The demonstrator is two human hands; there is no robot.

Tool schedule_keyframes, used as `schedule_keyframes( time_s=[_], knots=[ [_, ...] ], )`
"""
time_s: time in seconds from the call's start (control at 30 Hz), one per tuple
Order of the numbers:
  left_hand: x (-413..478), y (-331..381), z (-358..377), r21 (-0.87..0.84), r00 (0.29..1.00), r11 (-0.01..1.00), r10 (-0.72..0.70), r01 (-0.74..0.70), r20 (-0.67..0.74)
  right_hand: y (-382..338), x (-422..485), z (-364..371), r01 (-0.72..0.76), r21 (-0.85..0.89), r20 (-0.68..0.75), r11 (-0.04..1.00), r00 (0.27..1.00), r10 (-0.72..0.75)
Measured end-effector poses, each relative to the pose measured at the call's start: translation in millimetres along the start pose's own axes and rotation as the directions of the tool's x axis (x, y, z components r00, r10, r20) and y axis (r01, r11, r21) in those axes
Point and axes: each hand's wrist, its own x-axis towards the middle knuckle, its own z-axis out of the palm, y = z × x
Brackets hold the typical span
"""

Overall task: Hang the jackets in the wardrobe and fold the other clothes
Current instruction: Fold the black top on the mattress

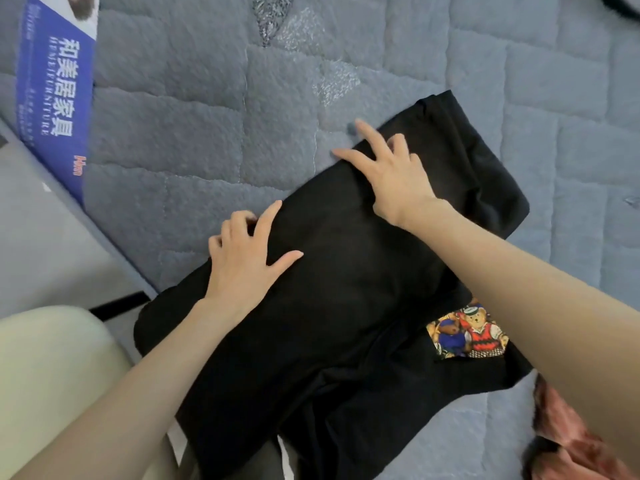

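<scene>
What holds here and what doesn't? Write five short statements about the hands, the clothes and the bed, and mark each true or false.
1. The left hand and the right hand both rest on the black garment. True.
2. The black garment hangs on a hanger. False: it lies on the grey quilted mattress.
3. A colourful bear print shows on black fabric. True.
4. The blue label sits at the right edge of the view. False: it is at the far left.
5. A reddish cloth lies at the lower right. True.
</scene>
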Motion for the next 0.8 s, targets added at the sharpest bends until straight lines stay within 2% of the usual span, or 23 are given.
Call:
schedule_keyframes(
  time_s=[0.1,0.17,0.27,0.33,0.43,0.5,0.57,0.63,0.7,0.8],
  knots=[
    [-10,-10,-9,-0.051,0.989,0.99,-0.124,0.128,0.086,-13,14,-4,0.0,-0.022,0.145,1.0,0.989,0.003],
    [-15,-21,-16,-0.099,0.963,0.97,-0.2,0.22,0.181,-19,17,-9,-0.01,-0.046,0.128,0.999,0.992,0.015],
    [-24,-28,-31,-0.059,0.907,0.946,-0.286,0.318,0.308,-18,7,-16,-0.038,-0.053,0.031,0.998,0.999,0.04],
    [-36,-18,-35,-0.034,0.94,0.962,-0.256,0.27,0.226,-11,-12,-15,-0.084,0.06,-0.078,0.995,0.993,0.088],
    [-60,10,-43,0.007,0.985,0.992,-0.126,0.128,-0.115,2,-51,-21,-0.122,0.308,-0.257,0.944,0.944,0.206],
    [-71,24,-54,0.097,0.937,0.994,-0.005,0.041,-0.348,12,-73,-30,-0.093,0.432,-0.366,0.897,0.891,0.269],
    [-80,33,-64,0.189,0.862,0.982,0.107,-0.014,-0.495,20,-91,-39,-0.039,0.514,-0.451,0.857,0.837,0.308],
    [-92,43,-69,0.234,0.798,0.971,0.173,-0.042,-0.577,24,-113,-44,0.007,0.58,-0.501,0.815,0.791,0.35],
    [-111,56,-66,0.2,0.759,0.974,0.209,-0.105,-0.617,23,-140,-40,0.038,0.637,-0.542,0.77,0.733,0.411],
    [-155,79,-41,0.113,0.793,0.96,0.276,-0.257,-0.543,20,-190,-11,0.074,0.715,-0.587,0.695,0.603,0.54]
  ],
)
